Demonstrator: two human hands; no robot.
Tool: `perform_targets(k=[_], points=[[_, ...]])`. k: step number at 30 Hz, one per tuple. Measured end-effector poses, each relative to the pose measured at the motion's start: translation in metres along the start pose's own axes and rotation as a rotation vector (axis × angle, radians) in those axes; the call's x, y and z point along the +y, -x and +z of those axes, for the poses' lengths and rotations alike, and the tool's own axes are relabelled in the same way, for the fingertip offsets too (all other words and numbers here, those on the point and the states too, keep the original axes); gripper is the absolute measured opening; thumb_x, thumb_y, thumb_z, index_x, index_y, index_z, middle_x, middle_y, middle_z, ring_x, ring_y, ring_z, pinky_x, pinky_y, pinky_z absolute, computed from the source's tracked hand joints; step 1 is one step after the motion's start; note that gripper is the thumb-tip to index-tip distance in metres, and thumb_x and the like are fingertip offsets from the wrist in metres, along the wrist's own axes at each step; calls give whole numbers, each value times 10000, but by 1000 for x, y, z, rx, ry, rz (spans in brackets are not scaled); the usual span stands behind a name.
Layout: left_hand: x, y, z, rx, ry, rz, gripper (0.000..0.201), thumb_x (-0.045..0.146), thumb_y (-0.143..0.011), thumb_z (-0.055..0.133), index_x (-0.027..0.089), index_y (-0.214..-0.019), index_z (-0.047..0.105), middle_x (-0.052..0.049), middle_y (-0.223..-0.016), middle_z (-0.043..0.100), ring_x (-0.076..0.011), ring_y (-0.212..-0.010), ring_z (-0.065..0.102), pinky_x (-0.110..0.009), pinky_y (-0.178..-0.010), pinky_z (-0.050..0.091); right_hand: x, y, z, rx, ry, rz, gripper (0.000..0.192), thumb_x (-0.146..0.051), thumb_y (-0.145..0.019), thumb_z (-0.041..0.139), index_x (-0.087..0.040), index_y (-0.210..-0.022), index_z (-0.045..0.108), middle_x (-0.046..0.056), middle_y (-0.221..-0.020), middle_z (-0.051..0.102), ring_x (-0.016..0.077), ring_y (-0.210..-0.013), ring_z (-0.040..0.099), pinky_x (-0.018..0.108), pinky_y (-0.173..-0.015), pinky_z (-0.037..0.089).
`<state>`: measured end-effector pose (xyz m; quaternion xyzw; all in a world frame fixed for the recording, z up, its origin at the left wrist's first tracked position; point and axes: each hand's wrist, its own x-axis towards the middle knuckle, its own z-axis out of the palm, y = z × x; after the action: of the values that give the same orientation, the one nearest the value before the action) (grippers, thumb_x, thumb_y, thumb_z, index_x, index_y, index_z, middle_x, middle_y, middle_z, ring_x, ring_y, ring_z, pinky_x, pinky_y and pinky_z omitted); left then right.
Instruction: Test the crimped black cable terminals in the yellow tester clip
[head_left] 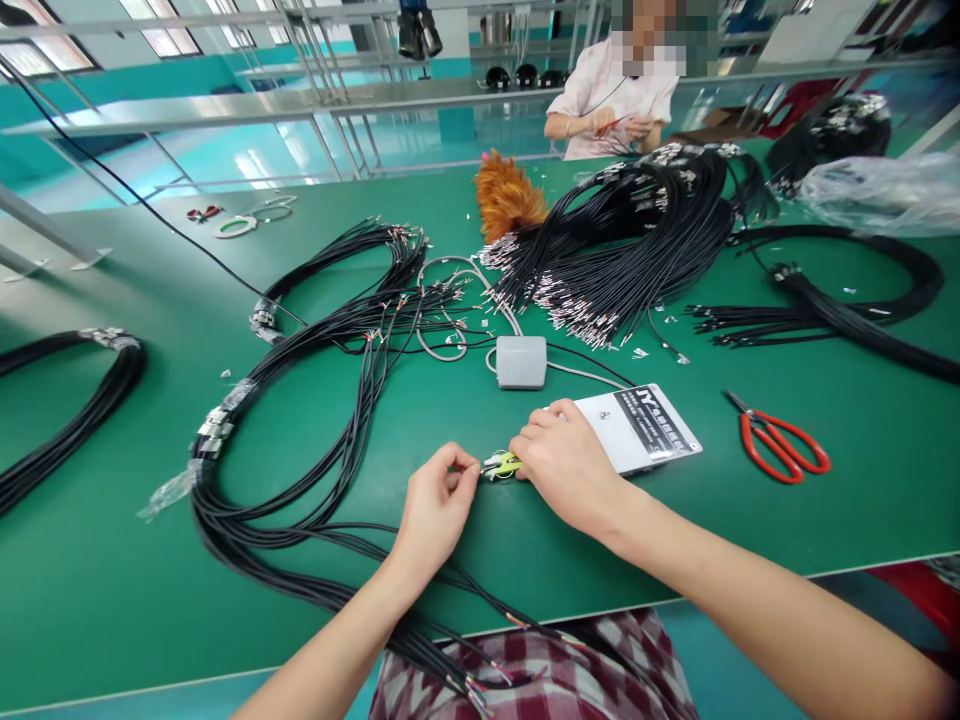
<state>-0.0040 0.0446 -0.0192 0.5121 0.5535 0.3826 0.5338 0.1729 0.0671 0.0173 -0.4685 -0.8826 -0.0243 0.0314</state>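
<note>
The green table point(112, 600) spreads under my arms, covered with looped black cables point(300, 470) that trail off its near edge over my lap. My right hand point(566, 465) lies knuckles up on a white card point(645, 425), fingers curled down onto a small yellow-green tool point(504, 465) at their tips. My left hand point(435, 505) pinches narrow on a thin wire end point(474, 467), which meets the tool between both hands. Red scissors point(784, 445) lie well apart to the right.
</note>
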Motion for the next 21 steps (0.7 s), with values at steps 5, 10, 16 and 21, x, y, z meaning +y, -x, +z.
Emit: perform_targets(k=[5, 10, 16, 21], points=[[-1, -4, 2, -6, -5, -4, 231, 367, -782, 634, 193, -695, 510, 88, -506, 393, -74, -418, 343, -190, -416, 211, -2, -2, 0, 0, -4, 2, 121, -151, -834, 661, -185, -722, 633, 41, -734, 701, 210, -824, 558, 370, -778, 244], [0, -5, 1, -10, -3, -5, 231, 371, -775, 636, 191, -700, 512, 84, -525, 417, -74, -422, 368, -186, -418, 237, -1, 9, -8, 39, -48, 8, 140, -295, -849, 701, -170, -899, 666, 55, -929, 745, 233, -946, 592, 389, -826, 275], [0, -5, 1, -20, 5, -1, 203, 343, -781, 627, 184, -705, 527, 77, -533, 434, -78, -444, 377, -182, -419, 251, 14, 72, -10, 530, -221, 228, 125, -185, -937, 568, -215, -1036, 638, 40, -1127, 742, 218, -1082, 603, 384, -926, 356], [-1, -6, 0, -27, 1, 2, 203, 344, -781, 631, 183, -706, 533, 80, -526, 422, -79, -443, 357, -183, -419, 236, 5, 108, 10, 599, -276, 262, 131, -98, -908, 564, -222, -917, 606, 49, -1157, 741, 236, -1104, 596, 394, -913, 378]])
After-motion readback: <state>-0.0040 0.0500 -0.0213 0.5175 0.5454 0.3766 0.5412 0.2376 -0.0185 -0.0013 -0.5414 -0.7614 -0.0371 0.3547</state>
